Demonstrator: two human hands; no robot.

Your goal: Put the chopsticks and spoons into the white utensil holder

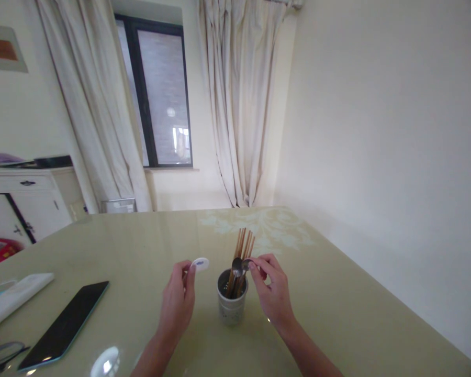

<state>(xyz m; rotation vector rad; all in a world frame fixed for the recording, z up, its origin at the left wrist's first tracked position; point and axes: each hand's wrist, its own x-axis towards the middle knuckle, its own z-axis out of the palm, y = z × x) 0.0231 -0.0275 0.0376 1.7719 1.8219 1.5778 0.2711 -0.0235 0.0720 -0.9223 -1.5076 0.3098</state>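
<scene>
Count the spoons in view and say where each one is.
3. Two metal spoons stand in the cup, the right hand touching one; the left hand holds a white spoon. The cup may hide more.

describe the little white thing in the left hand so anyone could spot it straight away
On the glossy yellow-green table, find the white utensil cup holding wooden chopsticks. Just left of its rim, the left hand pinches a small white ceramic spoon by its fingertips. Unlike the metal spoons by the right hand, it is white with a blue mark.

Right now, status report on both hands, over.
Left hand pinching white ceramic spoon. Right hand holding metal spoon over utensil cup. Chopsticks inside.
</scene>
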